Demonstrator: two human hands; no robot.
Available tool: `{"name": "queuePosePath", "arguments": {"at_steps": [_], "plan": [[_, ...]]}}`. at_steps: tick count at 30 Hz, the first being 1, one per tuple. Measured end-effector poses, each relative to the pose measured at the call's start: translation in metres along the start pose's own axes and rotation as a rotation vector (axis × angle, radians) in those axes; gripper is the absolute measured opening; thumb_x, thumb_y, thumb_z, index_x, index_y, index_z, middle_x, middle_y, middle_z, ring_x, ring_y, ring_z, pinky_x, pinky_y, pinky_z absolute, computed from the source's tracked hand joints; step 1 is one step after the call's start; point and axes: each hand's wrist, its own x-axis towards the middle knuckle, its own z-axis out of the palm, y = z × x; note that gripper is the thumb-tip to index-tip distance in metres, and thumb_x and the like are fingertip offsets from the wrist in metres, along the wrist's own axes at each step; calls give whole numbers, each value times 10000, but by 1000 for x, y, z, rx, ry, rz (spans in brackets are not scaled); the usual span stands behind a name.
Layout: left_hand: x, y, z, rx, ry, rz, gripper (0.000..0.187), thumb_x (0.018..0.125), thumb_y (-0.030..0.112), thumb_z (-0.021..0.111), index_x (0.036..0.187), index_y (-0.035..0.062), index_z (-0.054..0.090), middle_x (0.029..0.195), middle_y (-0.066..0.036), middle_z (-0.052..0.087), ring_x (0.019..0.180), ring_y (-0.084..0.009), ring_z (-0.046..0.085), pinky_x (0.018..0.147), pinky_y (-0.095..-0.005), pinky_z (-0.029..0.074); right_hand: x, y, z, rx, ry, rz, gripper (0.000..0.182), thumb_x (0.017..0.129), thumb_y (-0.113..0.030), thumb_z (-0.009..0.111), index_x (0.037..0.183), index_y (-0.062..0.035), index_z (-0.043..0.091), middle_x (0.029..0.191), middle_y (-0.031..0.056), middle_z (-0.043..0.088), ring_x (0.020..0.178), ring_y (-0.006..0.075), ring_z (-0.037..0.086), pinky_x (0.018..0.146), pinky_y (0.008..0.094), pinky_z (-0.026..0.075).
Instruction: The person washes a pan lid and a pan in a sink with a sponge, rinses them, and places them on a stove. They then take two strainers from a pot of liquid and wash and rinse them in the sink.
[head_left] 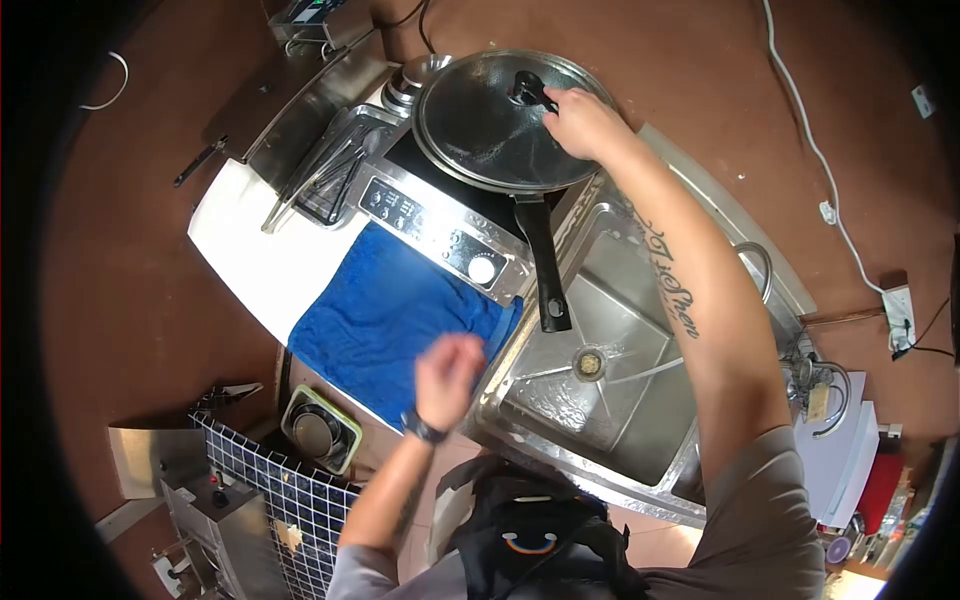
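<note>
A glass pan lid [490, 135] with a black knob covers a wide frying pan [543, 265], whose long black handle points toward me. My right hand [582, 122] is closed on the lid's knob, fingers hooked at its near side. Under the pan is an induction cooker [430, 235] with a button panel and a white dial. My left hand [448, 378], with a dark watch at the wrist, hovers over the lower edge of a blue towel [375, 310]. Motion smears its fingers, and nothing shows in it.
To the right a steel sink [640, 400] has water running into it. A metal tray [340, 190] with tongs and spoons lies left of the cooker, near stacked metal bowls [400, 92]. Below left stand a tub of bowls [322, 430] and a tiled counter [290, 500].
</note>
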Motion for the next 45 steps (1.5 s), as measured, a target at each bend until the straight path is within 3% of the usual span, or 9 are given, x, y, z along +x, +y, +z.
{"name": "queuePosePath", "arguments": {"at_steps": [5,8,18,22,26,29,33,36,45], "plan": [[184,33,-15,-62,191,248,258,937,206,640,1060,-10,574,880,-71,634,732,-101,574,622,-262,449,1,6,12,-33,50,-20,488,934,-254,526,1381,-59,513,1349,191,549,1227,335,546,1030,425,443],[240,54,-15,-9,209,33,335,983,309,572,1129,9,547,839,-41,609,719,-137,633,595,-268,459,-4,-9,-1,12,-10,7,498,930,-267,534,1379,-52,511,1348,187,555,1243,325,536,1040,417,437],[237,55,-10,-266,161,-124,377,1012,417,491,1210,100,537,951,-11,581,835,-143,648,691,-274,462,2,-20,9,149,27,38,400,879,-204,539,1205,20,602,1198,241,632,1151,370,595,975,445,480],[227,49,-21,-310,146,-124,495,973,438,550,1321,86,519,1115,-75,628,943,-187,646,756,-289,488,-9,-19,24,203,182,86,592,922,-432,545,1342,-18,505,1341,246,538,1236,391,536,1038,450,432],[155,34,-35,-332,160,-38,413,1005,279,525,1360,67,515,1256,-96,620,1110,-195,604,894,-321,468,-139,12,13,578,576,-66,255,911,-234,621,1018,-2,627,929,160,630,853,374,611,776,396,508],[70,35,-30,-226,-10,73,112,995,156,540,968,48,552,875,-52,562,746,-128,509,666,-261,404,-260,73,102,1278,546,667,263,1013,-228,519,907,-10,620,765,25,628,653,105,582,571,253,481],[-32,15,-25,-56,-17,-130,106,983,124,556,919,40,566,826,-47,586,743,-123,541,670,-259,422,-379,191,173,1837,717,1392,254,1020,-221,441,1023,-11,585,816,87,642,713,185,651,593,331,526],[-87,8,-11,-19,-50,-236,115,984,138,572,938,34,585,833,-35,602,746,-110,554,677,-249,425,-395,235,156,1493,229,1194,282,1015,-226,428,1068,12,570,858,103,657,760,226,676,641,384,556],[-221,21,44,226,40,-364,142,990,151,576,1024,15,597,874,-31,635,754,-88,570,674,-228,440,-294,377,155,2023,351,829,334,1012,-178,364,1104,103,520,950,238,603,817,333,657,761,433,601]]}}
